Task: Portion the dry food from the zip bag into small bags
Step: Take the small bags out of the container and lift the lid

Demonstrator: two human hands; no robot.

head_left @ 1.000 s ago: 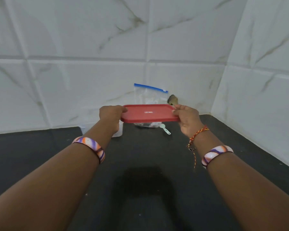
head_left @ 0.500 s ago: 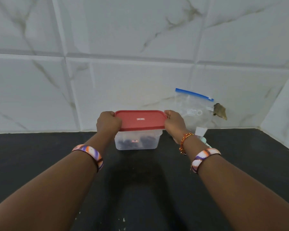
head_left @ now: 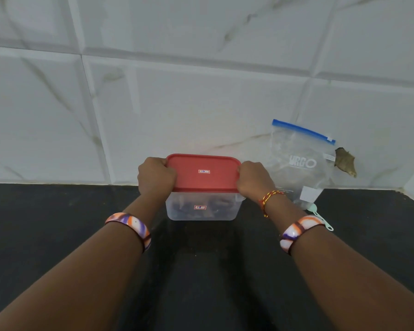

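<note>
Both hands curled over the short ends of a red lid (head_left: 202,173), left hand (head_left: 156,176) on one end, right hand (head_left: 254,179) on the other, pressing it onto a clear plastic container (head_left: 202,207) with dark contents. Zip bag (head_left: 301,163) just beyond the right hand, leaning on the tiled wall (head_left: 153,103), blue seal on top. Probably light, soft and slippery; best taken near the stiff zip strip, bottom supported. Pale scoop (head_left: 320,217) beside the right wrist.
</note>
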